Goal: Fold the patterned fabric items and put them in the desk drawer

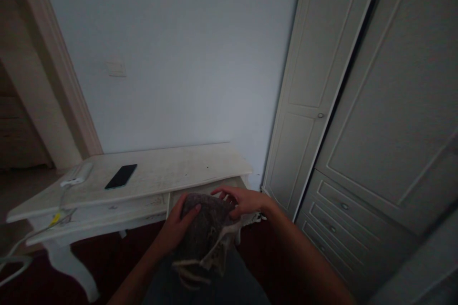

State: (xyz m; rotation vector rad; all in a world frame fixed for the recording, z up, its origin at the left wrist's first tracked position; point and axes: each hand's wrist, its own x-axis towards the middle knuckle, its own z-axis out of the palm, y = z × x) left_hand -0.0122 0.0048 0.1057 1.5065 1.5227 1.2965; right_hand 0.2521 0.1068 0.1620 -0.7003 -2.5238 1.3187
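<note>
A dark patterned cloth with pale trim [205,238] hangs bunched between my two hands, low in the middle of the view. My left hand [177,228] grips its left side, thumb on top and fingers wrapped under. My right hand [241,201] lies over the cloth's upper right edge with fingers curled onto it. Both hands are just in front of the edge of a white desk [171,171].
On the desk lie a black phone [121,176] and a white power strip [77,175] with a cable [21,243] trailing off the left end. A tall white wardrobe [358,119] with doors and drawers fills the right. The door frame [53,71] stands at left.
</note>
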